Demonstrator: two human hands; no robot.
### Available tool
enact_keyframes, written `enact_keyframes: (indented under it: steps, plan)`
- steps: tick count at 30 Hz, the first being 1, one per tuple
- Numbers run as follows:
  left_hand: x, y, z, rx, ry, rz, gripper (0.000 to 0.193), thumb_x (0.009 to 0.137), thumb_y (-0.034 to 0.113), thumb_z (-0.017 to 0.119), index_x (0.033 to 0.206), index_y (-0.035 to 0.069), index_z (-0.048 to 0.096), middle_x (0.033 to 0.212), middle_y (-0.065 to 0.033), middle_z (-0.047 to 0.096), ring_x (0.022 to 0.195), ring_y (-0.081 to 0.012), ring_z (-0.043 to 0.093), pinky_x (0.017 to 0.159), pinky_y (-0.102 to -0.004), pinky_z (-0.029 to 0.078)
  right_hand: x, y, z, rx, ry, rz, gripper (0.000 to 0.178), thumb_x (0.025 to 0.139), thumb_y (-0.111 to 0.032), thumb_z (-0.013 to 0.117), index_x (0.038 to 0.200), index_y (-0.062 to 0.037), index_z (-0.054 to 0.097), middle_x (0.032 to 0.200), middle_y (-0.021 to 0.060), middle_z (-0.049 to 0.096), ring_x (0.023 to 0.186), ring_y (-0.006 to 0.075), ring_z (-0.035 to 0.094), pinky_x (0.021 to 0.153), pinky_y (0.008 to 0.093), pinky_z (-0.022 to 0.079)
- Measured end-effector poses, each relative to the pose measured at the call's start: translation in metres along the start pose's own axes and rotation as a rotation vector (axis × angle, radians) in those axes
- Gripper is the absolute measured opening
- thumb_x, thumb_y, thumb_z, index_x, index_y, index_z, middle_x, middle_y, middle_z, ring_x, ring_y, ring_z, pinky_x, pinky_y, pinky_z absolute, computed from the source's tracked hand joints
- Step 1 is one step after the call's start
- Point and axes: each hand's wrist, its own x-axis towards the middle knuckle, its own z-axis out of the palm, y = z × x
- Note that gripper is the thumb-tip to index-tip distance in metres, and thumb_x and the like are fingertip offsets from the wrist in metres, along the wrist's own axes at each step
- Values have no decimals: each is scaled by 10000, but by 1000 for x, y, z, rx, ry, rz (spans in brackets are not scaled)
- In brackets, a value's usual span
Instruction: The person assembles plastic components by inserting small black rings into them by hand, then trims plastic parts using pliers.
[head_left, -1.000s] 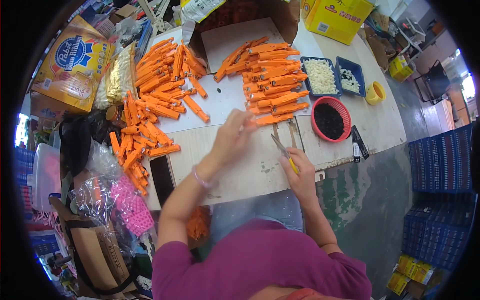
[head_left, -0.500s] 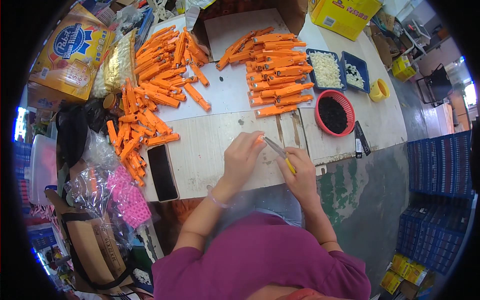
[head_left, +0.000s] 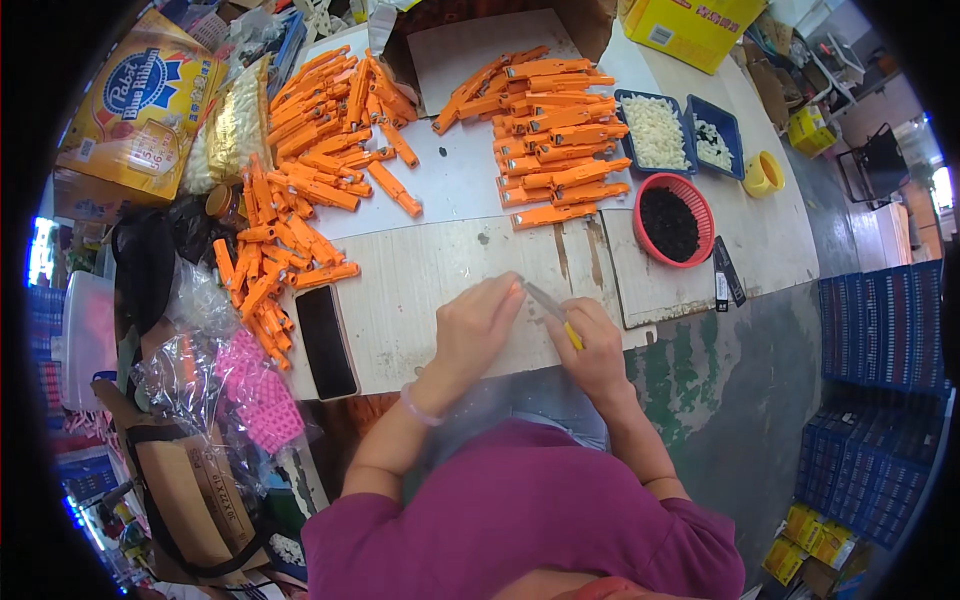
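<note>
Over the near edge of the table, my left hand [head_left: 475, 325] is pinched round a small orange plastic piece [head_left: 516, 287], which my fingers mostly hide. My right hand [head_left: 598, 350] grips a yellow-handled tool with a narrow grey metal end [head_left: 542, 299]; the frame does not show its exact kind. That metal end points at my left fingertips, at or very close to the orange piece. Beyond my hands lie neat rows of orange plastic tool bodies [head_left: 565, 133], with a looser heap of similar orange bodies [head_left: 318, 170] to the left.
A black phone [head_left: 326, 343] lies left of my hands. To the right stand a red basket of black parts [head_left: 711, 228], two blue trays [head_left: 688, 130] with white pieces and a yellow cup [head_left: 763, 174]. Boxes and plastic bags crowd the left side.
My left hand has shifted slightly left and down, and its fingers now cover more of the orange piece. The right hand has moved a little left and down, still gripping the yellow-handled tool.
</note>
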Motion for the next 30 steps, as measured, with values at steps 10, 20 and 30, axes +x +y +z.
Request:
enact_keyframes:
  steps: [10,20,30]
  plan:
    - [-60,-13,-91,-978,-720,-967,295,970,269,499,989,-9,593,619,29,441,553,-45,382,509,-206,317,-27,0,14,207,-365,-279,187,730,-130,739,788,-12,607,883,121,619,813,308,597,706,372,484]
    - [-118,-82,-129,-217,-1390,-511,560,852,391,598,1267,29,500,1121,-202,615,1048,-346,591,897,-368,457,19,-47,-53,1563,96,-199,392,960,-389,475,1107,-25,473,997,60,423,781,321,580,681,440,503]
    - [38,-6,-46,-447,-1040,-182,322,819,97,623,1121,-6,586,1027,-154,649,992,-268,619,877,-327,451,46,-139,-112,1811,411,-923,338,993,-283,422,1028,36,526,892,93,521,757,308,607,684,374,551]
